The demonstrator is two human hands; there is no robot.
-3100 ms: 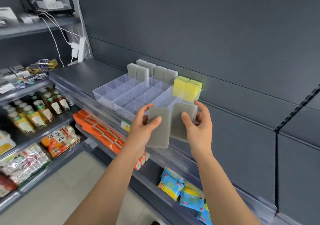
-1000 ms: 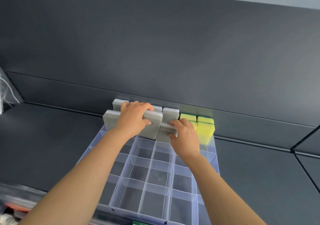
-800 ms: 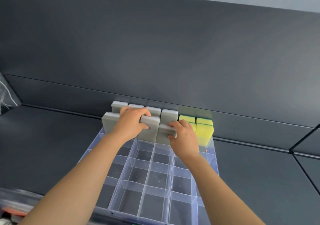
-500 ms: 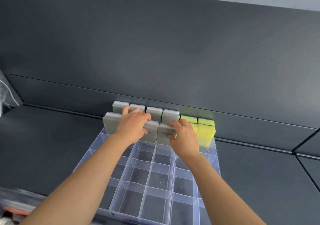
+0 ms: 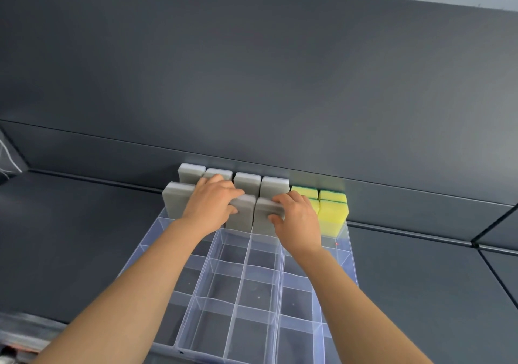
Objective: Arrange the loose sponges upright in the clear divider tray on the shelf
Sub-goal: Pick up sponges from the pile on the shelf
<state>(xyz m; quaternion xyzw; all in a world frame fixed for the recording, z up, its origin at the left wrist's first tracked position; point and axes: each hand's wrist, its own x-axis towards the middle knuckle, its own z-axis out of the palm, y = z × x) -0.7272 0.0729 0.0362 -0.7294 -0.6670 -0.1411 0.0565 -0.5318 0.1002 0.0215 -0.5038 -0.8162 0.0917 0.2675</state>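
**A:** Two hands on two grey sponges right now. The left hand (image 5: 214, 205) is clamped over the top of one grey sponge (image 5: 243, 214), the right hand (image 5: 297, 218) is pinching the top edge of the next grey sponge (image 5: 265, 218) just to its right. Both sponges stand upright in the second row from the far end of the tray (image 5: 238, 307), side by side and about touching.

**B:** And the rest of the tray?

**A:** Far row has four grey sponges (image 5: 246, 183) standing up against the back panel (image 5: 252, 83). One more grey one (image 5: 177, 202) sits at the left end of the second row, partly behind the left wrist. Yellow sponges (image 5: 333, 212) with green tops fill the far right corner, two rows deep. Whether there's another grey one hiding under the left hand, can't tell.

**B:** Near compartments?

**A:** See-through cells, the dark shelf (image 5: 70, 237) showing through them. The tray runs from the shelf's near edge to the back panel.
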